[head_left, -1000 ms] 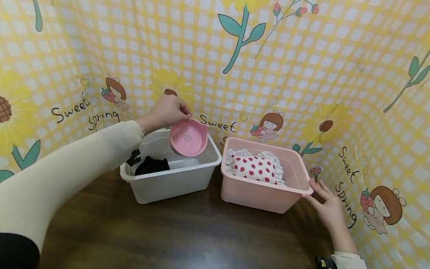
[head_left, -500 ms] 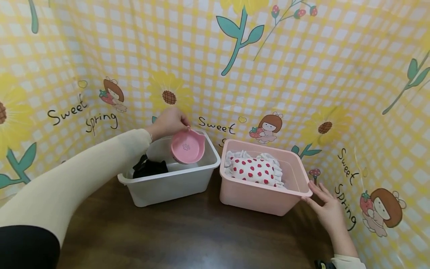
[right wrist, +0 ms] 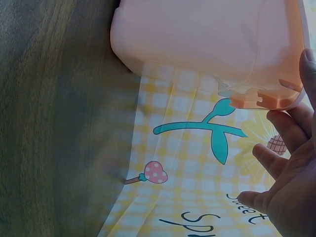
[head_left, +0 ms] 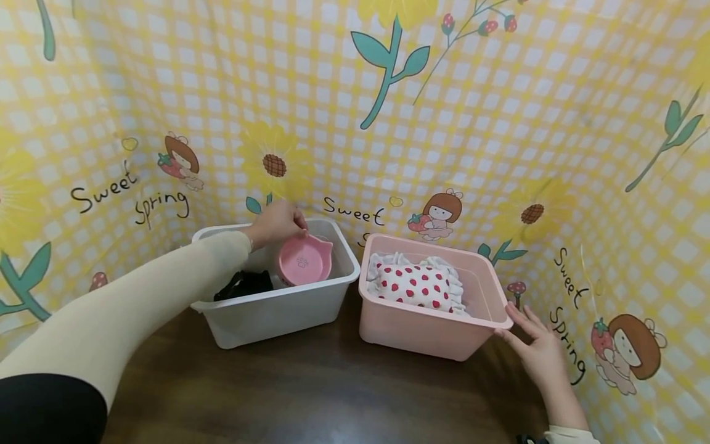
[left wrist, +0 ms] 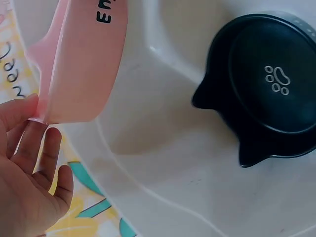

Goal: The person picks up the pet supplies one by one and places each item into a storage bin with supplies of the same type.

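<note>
My left hand (head_left: 277, 223) pinches a pink cat-eared pet bowl (head_left: 304, 264) by its rim, between thumb and fingers. The bowl hangs tilted inside the white bin (head_left: 277, 314), its paw print facing me. Black lettering shows on the bowl's side in the left wrist view. Beside it in the bin lies a black cat-eared bowl (left wrist: 266, 84), also with a paw print. At the right, my right hand (head_left: 540, 351) holds the corner of the pink bin (head_left: 427, 333), thumb and fingers at the rim. The other fingers are spread apart.
A white strawberry-print cushion (head_left: 416, 285) with a ruffled edge lies in the pink bin. Both bins stand close together on a dark wooden table (head_left: 327, 394). A yellow checked cloth (head_left: 310, 92) rises behind them and at the sides.
My left hand has lowered the pink bowl from above the white bin down into it. The right hand stays at the pink bin's corner. The head view has shifted slightly.
</note>
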`<state>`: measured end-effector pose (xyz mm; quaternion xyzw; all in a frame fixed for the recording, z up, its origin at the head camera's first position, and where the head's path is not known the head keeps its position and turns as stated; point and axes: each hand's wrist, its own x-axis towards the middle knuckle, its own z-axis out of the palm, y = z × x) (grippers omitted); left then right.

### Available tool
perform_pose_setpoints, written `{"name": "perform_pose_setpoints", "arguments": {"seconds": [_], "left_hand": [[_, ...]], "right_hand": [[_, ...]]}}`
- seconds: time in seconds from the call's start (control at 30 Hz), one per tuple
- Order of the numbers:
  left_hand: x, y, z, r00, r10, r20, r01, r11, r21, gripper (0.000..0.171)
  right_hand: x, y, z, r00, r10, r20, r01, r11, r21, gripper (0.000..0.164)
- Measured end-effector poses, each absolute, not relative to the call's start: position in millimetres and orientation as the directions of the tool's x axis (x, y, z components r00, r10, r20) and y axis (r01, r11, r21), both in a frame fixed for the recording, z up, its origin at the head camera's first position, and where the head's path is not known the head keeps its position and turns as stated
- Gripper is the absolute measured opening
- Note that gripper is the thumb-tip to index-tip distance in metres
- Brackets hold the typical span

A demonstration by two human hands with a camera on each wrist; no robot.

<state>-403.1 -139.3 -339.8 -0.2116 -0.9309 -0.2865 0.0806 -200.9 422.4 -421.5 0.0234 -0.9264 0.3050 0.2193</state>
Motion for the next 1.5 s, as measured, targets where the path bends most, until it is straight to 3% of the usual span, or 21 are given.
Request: {"name": "perform_pose_setpoints", "arguments": {"seconds": [0.37,0.77,1.37,1.5], "left_hand": [[-413.5,-145.9,-370.0,-0.941,0.308,0.136,0.331,0.770,0.546,0.009],[-429.7,-143.4,-387.4,-0.914,0.396,0.090,0.380,0.757,0.532,0.004],[-424.1,-134.9,-406.7,-0.923,0.379,-0.064,0.242,0.703,0.669,0.006],[-435.8,-136.9,-406.0,-0.897,0.434,-0.077,0.287,0.708,0.645,0.015]], "right_hand": [[-201.7,423.7,-420.8,-0.904,0.093,0.417,-0.177,0.807,-0.564,0.062],[-204.8,424.7,-421.6,-0.904,0.097,0.415,-0.171,0.809,-0.562,0.062],[-202.6,424.5,-424.6,-0.902,0.094,0.422,-0.177,0.811,-0.557,0.061],[-202.2,426.2,-424.7,-0.908,0.100,0.406,-0.165,0.807,-0.568,0.061]]}}
